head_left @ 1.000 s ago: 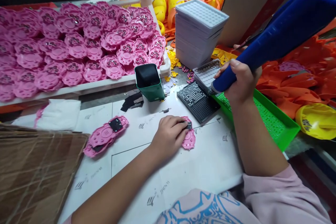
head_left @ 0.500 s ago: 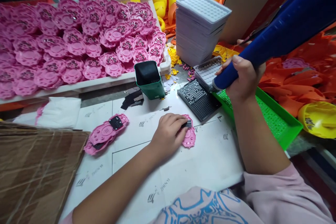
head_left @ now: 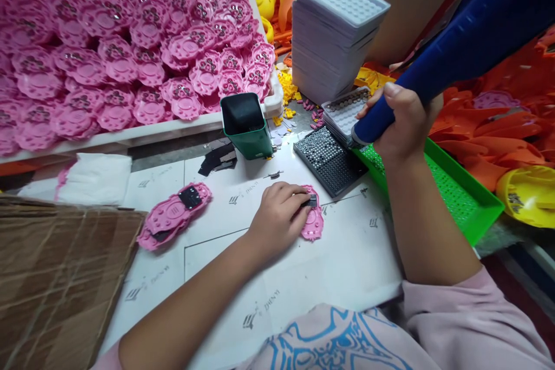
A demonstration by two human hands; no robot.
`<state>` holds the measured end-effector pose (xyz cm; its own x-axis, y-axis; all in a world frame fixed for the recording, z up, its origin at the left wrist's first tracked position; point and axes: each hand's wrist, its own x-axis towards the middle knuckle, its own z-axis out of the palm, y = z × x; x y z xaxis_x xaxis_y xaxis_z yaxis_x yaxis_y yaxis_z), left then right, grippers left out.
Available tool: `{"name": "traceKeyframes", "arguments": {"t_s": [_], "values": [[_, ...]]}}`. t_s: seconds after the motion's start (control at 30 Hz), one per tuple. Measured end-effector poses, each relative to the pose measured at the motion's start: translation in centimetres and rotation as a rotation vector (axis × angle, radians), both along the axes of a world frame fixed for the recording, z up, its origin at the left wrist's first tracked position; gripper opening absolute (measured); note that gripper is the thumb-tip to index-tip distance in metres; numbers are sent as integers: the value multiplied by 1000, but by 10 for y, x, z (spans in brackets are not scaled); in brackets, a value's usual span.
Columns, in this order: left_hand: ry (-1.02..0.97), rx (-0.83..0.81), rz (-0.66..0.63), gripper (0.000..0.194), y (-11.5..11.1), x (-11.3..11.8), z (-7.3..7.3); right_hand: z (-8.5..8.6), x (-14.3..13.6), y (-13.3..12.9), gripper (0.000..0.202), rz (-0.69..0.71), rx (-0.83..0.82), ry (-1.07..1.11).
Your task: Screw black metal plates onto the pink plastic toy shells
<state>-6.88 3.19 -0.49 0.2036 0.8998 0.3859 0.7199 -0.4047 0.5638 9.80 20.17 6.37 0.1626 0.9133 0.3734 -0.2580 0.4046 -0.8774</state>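
My left hand (head_left: 277, 217) rests on the white work surface, its fingers closed on the edge of a pink plastic shell (head_left: 313, 226). A small black piece (head_left: 312, 200) sits at the upper end of that shell, under my fingertips. In my right hand (head_left: 405, 124) is a blue electric screwdriver (head_left: 451, 55), held slanting with its tip down. The tip is over the corner where a black perforated tray (head_left: 336, 182), white trays (head_left: 347, 115) with small round parts and a green tray (head_left: 485, 208) meet. Whether it touches is unclear.
Pink shells (head_left: 117, 58) fill a white crate (head_left: 143, 139) at the back left. Other pink shells with black pieces (head_left: 176, 214) lie left of my hand. A dark green bin (head_left: 247, 139), tall stack of white trays (head_left: 336, 46), cardboard box (head_left: 60, 277) and yellow bowl (head_left: 531, 196) stand around.
The view has shifted slightly. The back of the screwdriver leans further out at the upper right, while its tip stays by the trays. My left hand keeps its place on the shell.
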Motion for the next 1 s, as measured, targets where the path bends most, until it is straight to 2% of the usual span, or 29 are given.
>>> {"name": "traceKeyframes", "arguments": {"t_s": [0.3, 0.5, 0.6, 0.73, 0.8, 0.9, 1.0], "values": [[-6, -7, -12, 12, 0, 0, 0, -9, 5, 6, 29, 7, 69, -17], [-8, -25, -14, 11, 1, -1, 0, 7, 9, -4, 25, -69, 19, -35], [-1, -23, -33, 9, 0, -1, 1, 22, 10, -22, 18, -24, 16, 21], [21, -14, -35, 10, -3, -1, 2, 44, 6, -55, 18, 56, 103, 109], [23, -16, -19, 11, -3, 0, 2, 52, 4, -69, 20, 147, -3, 76], [20, -37, -12, 12, -4, 0, 4, 57, 2, -82, 29, 250, -141, 6], [16, -60, -14, 12, -3, 1, 6, 54, 3, -87, 37, 346, -152, -43]]}}
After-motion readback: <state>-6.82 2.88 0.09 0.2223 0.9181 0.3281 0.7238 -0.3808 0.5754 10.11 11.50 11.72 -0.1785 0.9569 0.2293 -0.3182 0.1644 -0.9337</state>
